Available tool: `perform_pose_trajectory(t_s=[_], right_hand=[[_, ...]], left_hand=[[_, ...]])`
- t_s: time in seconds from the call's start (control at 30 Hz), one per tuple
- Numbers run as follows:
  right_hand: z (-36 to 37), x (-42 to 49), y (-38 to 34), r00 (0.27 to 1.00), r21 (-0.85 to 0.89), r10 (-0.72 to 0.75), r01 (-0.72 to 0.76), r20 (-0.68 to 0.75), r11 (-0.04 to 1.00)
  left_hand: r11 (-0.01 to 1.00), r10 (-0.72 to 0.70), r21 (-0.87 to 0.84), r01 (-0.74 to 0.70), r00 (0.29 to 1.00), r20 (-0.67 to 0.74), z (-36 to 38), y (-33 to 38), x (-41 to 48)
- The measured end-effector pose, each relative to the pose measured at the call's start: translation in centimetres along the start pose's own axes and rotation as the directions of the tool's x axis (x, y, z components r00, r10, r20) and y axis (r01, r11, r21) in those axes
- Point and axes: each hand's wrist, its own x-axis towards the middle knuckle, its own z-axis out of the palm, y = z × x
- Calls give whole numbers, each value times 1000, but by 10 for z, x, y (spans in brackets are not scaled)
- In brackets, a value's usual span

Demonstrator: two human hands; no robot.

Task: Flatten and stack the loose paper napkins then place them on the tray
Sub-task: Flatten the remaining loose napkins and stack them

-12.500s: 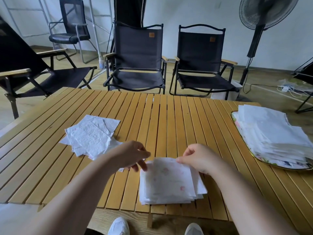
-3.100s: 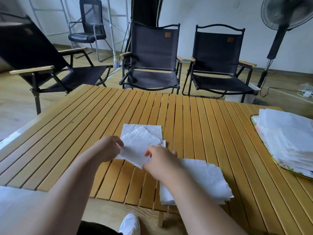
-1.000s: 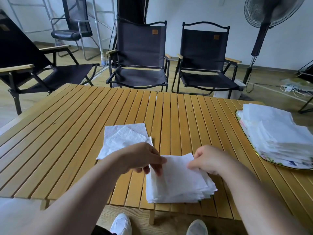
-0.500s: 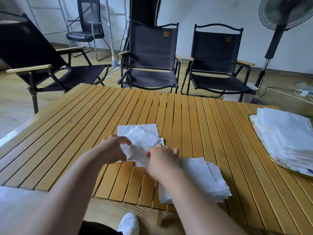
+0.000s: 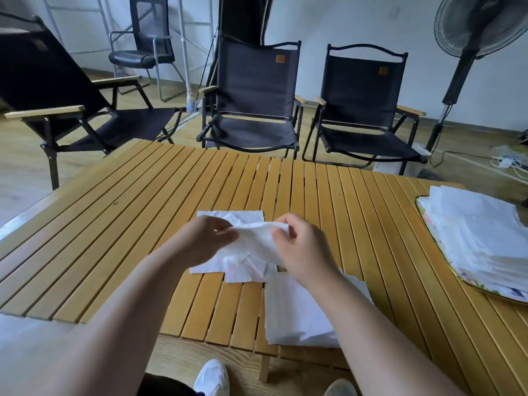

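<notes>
A white paper napkin (image 5: 253, 241) hangs lifted above the slatted wooden table (image 5: 120, 212). My left hand (image 5: 204, 241) pinches its left corner and my right hand (image 5: 303, 250) pinches its right corner. Beneath it lie a few loose napkins (image 5: 245, 217), partly hidden by my hands. A flattened stack of napkins (image 5: 294, 312) sits near the table's front edge, under my right forearm. At the far right, a floral tray (image 5: 463, 278) carries a tall pile of napkins (image 5: 480, 232).
Three black folding chairs (image 5: 251, 101) stand behind and to the left of the table, an office chair farther back. A standing fan (image 5: 471, 47) is at the back right with cables on the floor. My white shoes show below the table edge.
Both hands have raised the top loose napkin off the pile and spread it between them. One second ago they were at the front stack.
</notes>
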Motion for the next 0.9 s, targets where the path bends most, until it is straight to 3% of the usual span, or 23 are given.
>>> perform_pose_trajectory(t_s=[0.13,0.3,0.47,0.57,0.67,0.77,0.9], right_hand=[[-31,-2,10,993,259,66,-88,94,962],[-76,-10,33,980,320,184,-198,76,926],[-118,-25,52,925,138,326,-355,196,925],[-126,-33,64,841,-113,443,-431,310,895],[-116,-30,75,783,-391,551,-429,289,815],[-99,-24,65,820,-448,550,-436,160,781],[-65,-13,43,908,-393,414,-359,62,847]], left_hand=[[976,80,-202,-80,997,-9,0,15,-7],[935,211,-323,-145,961,179,14,44,-21],[933,198,-348,-87,933,299,30,65,-25],[984,99,-175,-26,902,420,41,71,-25],[998,-21,54,-7,865,501,47,71,-24],[991,-39,129,-16,912,408,40,60,-14],[988,-123,99,119,992,37,18,17,7]])
